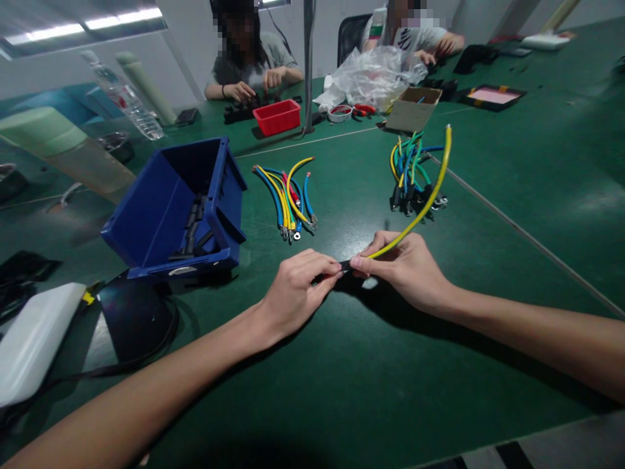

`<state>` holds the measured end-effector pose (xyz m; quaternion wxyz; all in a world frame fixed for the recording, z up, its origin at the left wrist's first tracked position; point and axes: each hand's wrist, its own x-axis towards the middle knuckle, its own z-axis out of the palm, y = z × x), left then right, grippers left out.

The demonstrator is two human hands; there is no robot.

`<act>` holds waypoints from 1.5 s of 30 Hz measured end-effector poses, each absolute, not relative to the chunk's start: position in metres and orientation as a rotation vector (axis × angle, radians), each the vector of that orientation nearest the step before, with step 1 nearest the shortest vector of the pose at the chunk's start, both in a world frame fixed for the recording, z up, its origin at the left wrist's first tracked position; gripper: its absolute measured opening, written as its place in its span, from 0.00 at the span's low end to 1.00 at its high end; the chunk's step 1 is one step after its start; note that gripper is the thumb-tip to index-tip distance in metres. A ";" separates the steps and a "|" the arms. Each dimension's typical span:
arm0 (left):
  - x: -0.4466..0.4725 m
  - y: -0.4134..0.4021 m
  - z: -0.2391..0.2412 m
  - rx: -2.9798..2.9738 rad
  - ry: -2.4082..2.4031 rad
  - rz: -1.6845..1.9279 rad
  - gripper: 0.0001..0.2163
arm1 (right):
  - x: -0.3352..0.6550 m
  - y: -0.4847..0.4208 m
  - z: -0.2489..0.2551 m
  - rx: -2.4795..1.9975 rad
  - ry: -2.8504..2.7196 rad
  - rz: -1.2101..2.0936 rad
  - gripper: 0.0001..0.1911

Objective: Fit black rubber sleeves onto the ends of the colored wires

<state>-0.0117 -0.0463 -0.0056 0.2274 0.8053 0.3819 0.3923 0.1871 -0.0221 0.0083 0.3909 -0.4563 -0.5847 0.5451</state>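
Observation:
My right hand [407,267] pinches a yellow cable [437,185], whose free end curves up and away to the right. At the cable's near end sits a short black sleeve [346,266], gripped between the thumb and fingers of my left hand [303,286]. The fingertips of both hands almost meet there, and they hide the cable's tip. Beyond my hands lies a bundle of blue, yellow and red cables [288,198] with metal ring lugs. Another pile of cables [410,169], several with black sleeves near their lugs, rests farther right.
A blue bin [229,195] holding black sleeves stands at left. Behind are a red tray [277,118], a metal pole [308,65], a cardboard box [414,111] and a plastic bag [371,75]. Two people sit across the green table [342,391]. A white device [41,342] lies near left.

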 end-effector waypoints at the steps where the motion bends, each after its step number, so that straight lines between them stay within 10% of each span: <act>1: -0.012 -0.046 -0.006 2.219 1.048 1.076 0.03 | 0.187 -0.022 0.008 -1.162 -1.496 1.382 0.20; 45: -0.005 -0.057 0.001 1.675 1.201 0.919 0.05 | 0.190 -0.020 -0.004 -0.971 -1.478 1.659 0.23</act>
